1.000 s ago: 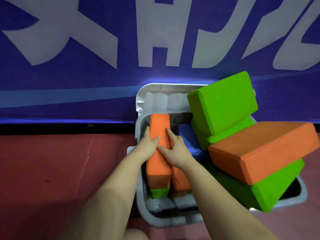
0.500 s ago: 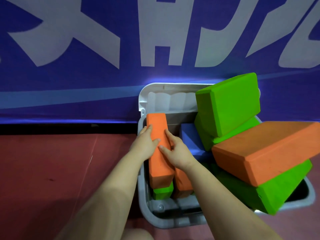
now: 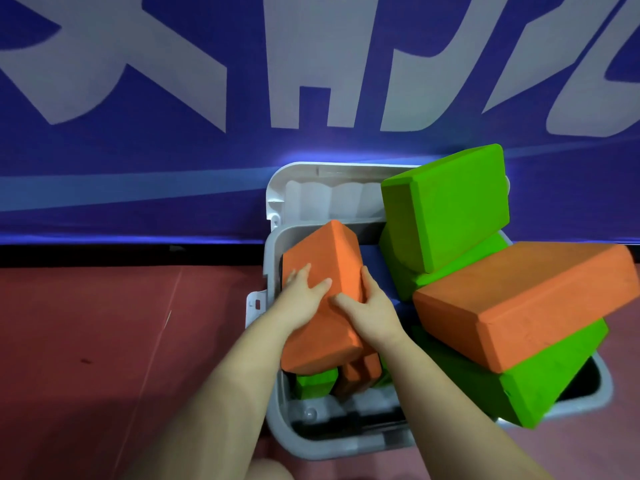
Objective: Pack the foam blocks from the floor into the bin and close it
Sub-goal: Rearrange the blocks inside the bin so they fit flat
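A grey bin (image 3: 322,445) stands on the red floor, its white lid (image 3: 311,195) hinged open against the blue banner. I hold an orange foam block (image 3: 325,258) tilted over the bin's left side. My left hand (image 3: 299,299) lies on its top face with fingers spread. My right hand (image 3: 367,306) grips its right edge. Under it sit a green block (image 3: 313,384) and another orange block (image 3: 360,374). On the right, a green block (image 3: 446,206), an orange block (image 3: 526,306) and a green block (image 3: 540,375) pile above the rim.
A blue banner (image 3: 138,98) with white lettering rises right behind the bin. Red floor (image 3: 104,341) spreads to the left. The pile on the right overhangs the bin's right rim (image 3: 602,386).
The orange block in my hands has turned from standing on edge to a tilted, broad-face-up pose and shifted left. My left hand now lies on its top.
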Demonstrator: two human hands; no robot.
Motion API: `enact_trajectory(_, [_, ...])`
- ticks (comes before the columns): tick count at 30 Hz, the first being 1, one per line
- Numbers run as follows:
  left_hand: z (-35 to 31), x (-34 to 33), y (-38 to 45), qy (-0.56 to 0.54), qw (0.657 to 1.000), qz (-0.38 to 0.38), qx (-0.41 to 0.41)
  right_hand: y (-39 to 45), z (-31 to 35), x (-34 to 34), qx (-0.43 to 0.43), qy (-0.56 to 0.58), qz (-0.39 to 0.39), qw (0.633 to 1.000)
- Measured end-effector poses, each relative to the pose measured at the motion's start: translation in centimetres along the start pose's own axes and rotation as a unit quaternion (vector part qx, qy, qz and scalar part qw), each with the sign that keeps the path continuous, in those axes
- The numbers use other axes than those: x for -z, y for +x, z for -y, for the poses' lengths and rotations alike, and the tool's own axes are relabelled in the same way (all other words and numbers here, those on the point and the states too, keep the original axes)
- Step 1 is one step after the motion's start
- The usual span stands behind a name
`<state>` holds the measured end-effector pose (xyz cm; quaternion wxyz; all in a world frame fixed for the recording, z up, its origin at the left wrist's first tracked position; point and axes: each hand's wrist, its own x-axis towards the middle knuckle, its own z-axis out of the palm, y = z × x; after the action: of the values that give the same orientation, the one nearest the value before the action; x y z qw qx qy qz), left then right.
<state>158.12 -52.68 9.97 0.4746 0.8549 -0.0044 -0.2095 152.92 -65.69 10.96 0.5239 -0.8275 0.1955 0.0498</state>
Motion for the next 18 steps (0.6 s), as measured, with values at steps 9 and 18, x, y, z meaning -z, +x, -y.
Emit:
enact_trajectory(9, [0.3, 1.5, 1.0, 0.019, 0.997, -0.070, 0.011, 0.9, 1.2, -3.9, 0.101, -0.160, 0.055, 0.980])
enact_trajectory(18, [-1.3, 2.3, 0.5, 0.185, 0.980, -0.064, -0.026, -0.7, 1.9, -1.2, 0.123, -0.108, 0.097, 0.982])
